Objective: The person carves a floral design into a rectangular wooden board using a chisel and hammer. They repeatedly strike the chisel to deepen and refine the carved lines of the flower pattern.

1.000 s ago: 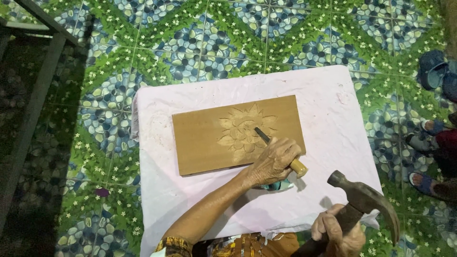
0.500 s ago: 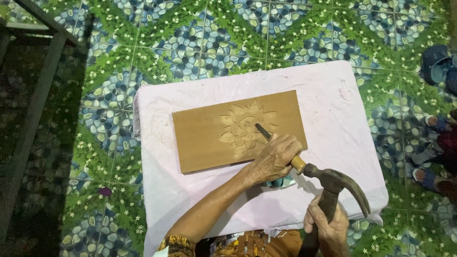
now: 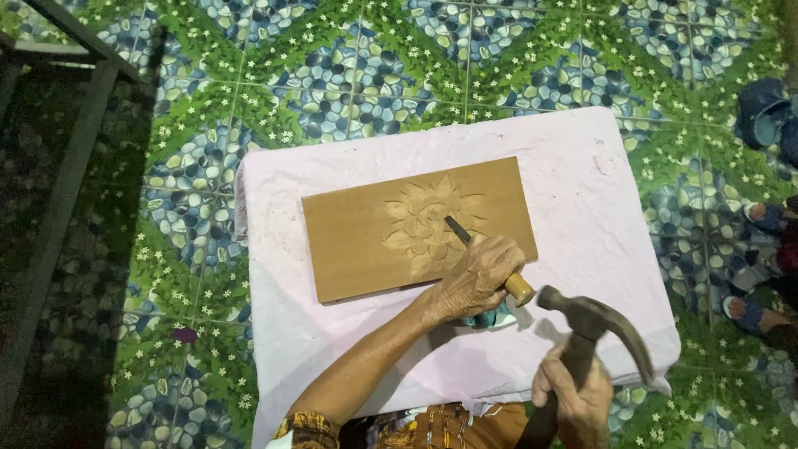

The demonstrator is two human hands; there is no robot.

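Wooden-handled chisel slants from its tip on the carved flower of the brown board down-right to its butt, gripped in the left hand, while the right hand clasps the hammer just beside that butt.

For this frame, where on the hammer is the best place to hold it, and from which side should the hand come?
Grip the hammer low on its dark handle, from the near edge of the table, as the right hand does. The handle runs down toward the person, with the metal head up by the chisel end.
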